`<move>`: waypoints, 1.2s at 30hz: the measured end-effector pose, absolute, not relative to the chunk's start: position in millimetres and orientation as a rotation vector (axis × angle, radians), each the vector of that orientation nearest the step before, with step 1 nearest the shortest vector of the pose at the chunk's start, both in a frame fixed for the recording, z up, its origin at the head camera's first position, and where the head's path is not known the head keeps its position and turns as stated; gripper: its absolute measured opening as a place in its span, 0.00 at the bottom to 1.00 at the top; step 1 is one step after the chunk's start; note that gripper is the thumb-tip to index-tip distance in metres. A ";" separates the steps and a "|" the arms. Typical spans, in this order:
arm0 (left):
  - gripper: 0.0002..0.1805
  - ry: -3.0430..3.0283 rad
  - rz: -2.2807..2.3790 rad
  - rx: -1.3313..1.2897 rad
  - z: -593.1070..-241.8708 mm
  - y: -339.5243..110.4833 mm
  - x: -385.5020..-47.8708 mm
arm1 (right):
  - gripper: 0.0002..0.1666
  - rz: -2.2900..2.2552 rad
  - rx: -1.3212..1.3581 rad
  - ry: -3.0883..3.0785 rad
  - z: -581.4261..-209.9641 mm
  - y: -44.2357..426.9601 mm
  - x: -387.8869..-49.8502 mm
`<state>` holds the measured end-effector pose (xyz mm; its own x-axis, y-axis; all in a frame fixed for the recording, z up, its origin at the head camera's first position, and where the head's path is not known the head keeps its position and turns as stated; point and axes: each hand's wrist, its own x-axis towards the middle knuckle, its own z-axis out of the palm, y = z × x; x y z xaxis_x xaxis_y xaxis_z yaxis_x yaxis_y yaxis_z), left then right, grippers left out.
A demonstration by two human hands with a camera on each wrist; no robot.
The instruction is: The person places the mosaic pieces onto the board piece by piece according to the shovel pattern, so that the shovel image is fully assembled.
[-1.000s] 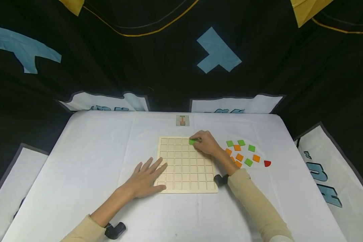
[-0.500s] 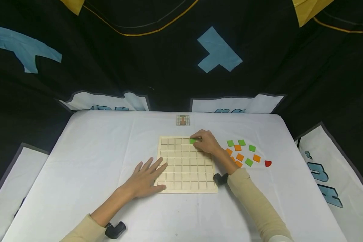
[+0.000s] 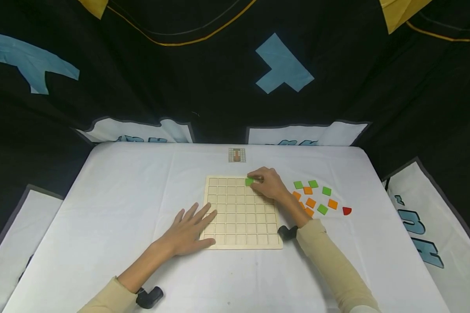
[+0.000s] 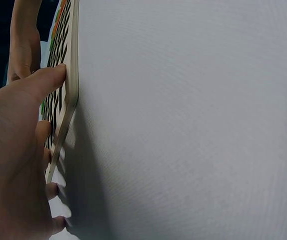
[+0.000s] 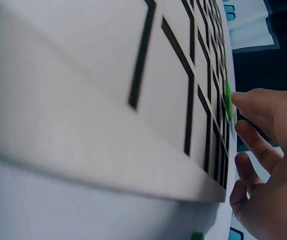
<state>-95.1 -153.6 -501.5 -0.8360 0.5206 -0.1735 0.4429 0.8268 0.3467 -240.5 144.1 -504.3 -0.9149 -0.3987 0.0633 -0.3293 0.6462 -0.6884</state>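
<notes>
A pale wooden grid board (image 3: pixel 240 217) lies flat on the white table. My left hand (image 3: pixel 186 237) rests on its left edge with fingers spread; the left wrist view shows the thumb (image 4: pixel 53 80) on the board's rim. At the board's far edge my right hand (image 3: pixel 268 184) holds a small green square tile (image 3: pixel 249 181) between thumb and index finger, over the top row. The right wrist view shows a fingertip (image 5: pixel 237 98) against the green tile (image 5: pixel 228 97), the other fingers bent.
Several loose green tiles (image 3: pixel 326 191) and orange tiles (image 3: pixel 332 204) lie right of the board, partly behind the right forearm. A red rounded piece (image 3: pixel 346 211) lies farther right. A small pattern card (image 3: pixel 236 155) lies beyond the board. Dark curtain (image 3: pixel 219 95) hangs behind the table.
The right fingertips and the green tile have shifted very slightly toward the board's far edge. The left hand stays in place.
</notes>
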 end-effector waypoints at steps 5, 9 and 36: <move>0.44 2.746 0.427 0.740 -499.7 -152.5 -96.4 | 0.17 -1.245 -0.559 2.753 -502.3 161.8 -237.8; 0.44 2.746 0.432 0.747 -498.3 -151.5 -96.9 | 0.17 -1.242 -0.483 2.790 -498.7 186.2 -232.1; 0.44 2.769 0.430 0.756 -498.5 -152.7 -95.8 | 0.19 -1.007 -0.160 2.908 -507.8 279.0 -212.1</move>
<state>-95.8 -152.7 -498.5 -0.8378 0.5250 -0.1497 0.4549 0.8230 0.3402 -212.1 279.0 -507.8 -0.9928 -0.1178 -0.0228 -0.0784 0.7812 -0.6194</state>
